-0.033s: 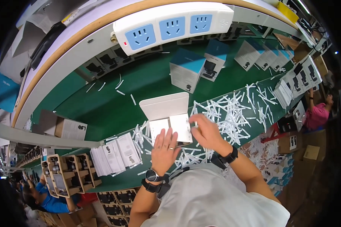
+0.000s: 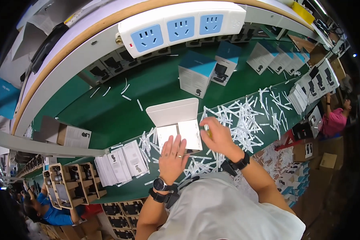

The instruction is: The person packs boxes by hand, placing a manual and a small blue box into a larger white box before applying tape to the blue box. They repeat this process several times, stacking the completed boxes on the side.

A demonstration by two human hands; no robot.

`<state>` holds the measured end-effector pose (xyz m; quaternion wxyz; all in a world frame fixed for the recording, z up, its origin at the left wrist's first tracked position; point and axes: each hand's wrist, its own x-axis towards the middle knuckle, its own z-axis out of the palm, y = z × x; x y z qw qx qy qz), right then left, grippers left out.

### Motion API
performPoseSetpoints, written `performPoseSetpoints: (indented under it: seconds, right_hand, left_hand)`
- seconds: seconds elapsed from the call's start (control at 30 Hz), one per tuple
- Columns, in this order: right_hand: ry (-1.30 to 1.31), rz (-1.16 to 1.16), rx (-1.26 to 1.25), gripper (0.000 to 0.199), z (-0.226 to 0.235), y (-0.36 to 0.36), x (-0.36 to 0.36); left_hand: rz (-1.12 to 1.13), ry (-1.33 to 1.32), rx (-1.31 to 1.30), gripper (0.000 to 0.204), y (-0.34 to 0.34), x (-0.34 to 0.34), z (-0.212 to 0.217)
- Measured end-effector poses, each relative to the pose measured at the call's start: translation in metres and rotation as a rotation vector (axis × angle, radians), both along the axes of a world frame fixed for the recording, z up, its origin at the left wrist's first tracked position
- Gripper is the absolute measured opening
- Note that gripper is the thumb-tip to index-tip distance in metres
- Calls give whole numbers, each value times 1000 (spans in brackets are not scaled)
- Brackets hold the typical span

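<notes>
An open white box (image 2: 190, 135) lies on the green bench in front of me, its flap raised on the far side. My left hand (image 2: 173, 156) rests on the box's near left part, fingers stretched out and slightly apart. Beside the box's right edge is my right hand (image 2: 217, 137), its fingers bent towards the thumb. A small yellowish thing shows between them, too little of it to name. White paper strips (image 2: 244, 124) lie heaped to the right of that hand, with more around the box.
Stacked leaflets (image 2: 126, 162) and a wooden rack of black devices (image 2: 70, 186) stand to the left. Blue-and-white boxes (image 2: 196, 76) stand farther back. A power strip (image 2: 184, 28) hangs overhead. Co-workers sit at far left, in a blue shirt (image 2: 58, 214), and far right, in pink (image 2: 334, 122).
My right hand has shifted slightly, and the yellowish thing now shows at its fingers. The left hand stays on the box.
</notes>
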<state>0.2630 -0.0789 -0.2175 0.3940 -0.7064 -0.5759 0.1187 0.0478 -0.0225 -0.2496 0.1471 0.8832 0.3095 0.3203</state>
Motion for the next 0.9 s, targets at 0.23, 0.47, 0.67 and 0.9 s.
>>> performPoseSetpoints:
  seconds: [0.23, 0.47, 0.67, 0.9]
  right_hand:
    - [-119, -65, -11, 11, -18, 14, 10]
    - [-26, -19, 79, 11, -8, 32, -24]
    - [-222, 198, 34, 21, -11, 85, -78]
    - [205, 527, 114, 20, -3, 95, -87]
  left_hand:
    - [-81, 165, 53, 60, -1, 1, -1]
    - [-80, 197, 64, 58, 0, 5, 2]
    - [-13, 133, 132, 31, -13, 8, -9]
    - [-23, 231, -56, 28, -14, -1, -19]
